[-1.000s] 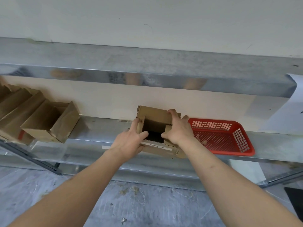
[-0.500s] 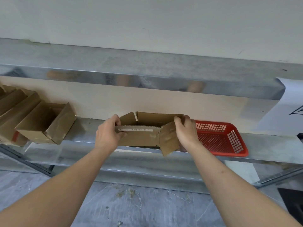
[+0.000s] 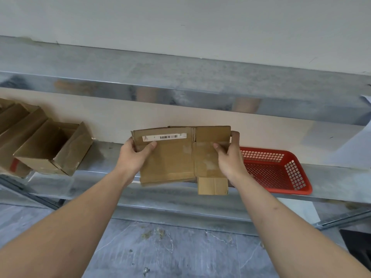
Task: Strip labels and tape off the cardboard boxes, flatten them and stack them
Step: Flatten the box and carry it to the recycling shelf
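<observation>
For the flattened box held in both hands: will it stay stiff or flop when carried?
The flattened cardboard box probably holds fairly flat: it spans between the left hand and right hand without sagging. Its lower flap hangs loose, so it may swing. It looks light, held only at the edges.

A storeroom: bare metal shelving (image 3: 180, 93), cardboard boxes (image 3: 50, 149), plain wall (image 3: 180, 23).
</observation>
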`<action>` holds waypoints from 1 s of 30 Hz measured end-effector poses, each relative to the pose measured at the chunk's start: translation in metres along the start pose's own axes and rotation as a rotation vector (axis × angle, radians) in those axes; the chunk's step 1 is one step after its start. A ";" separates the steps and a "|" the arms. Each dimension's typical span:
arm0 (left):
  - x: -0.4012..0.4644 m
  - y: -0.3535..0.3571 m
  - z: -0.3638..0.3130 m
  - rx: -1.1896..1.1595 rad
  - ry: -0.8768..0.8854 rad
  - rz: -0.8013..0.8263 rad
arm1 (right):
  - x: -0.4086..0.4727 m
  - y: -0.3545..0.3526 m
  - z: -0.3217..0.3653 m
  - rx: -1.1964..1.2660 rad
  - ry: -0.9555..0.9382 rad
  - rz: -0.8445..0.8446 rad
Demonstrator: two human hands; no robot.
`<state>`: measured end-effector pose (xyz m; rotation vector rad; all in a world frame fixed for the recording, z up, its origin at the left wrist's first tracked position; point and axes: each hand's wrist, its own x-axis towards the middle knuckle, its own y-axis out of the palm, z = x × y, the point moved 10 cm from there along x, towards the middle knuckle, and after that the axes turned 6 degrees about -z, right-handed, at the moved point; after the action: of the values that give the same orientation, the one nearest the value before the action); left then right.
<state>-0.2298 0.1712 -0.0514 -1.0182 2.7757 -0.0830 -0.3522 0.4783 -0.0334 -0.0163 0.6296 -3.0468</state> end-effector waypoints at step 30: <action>0.040 0.047 0.130 1.414 0.394 0.393 | -0.014 0.153 -0.110 -0.881 -0.144 0.375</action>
<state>-0.2654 0.1827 -0.1906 -0.0536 2.1483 -1.9363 -0.3360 0.3819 -0.1956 -0.1185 1.6575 -2.1727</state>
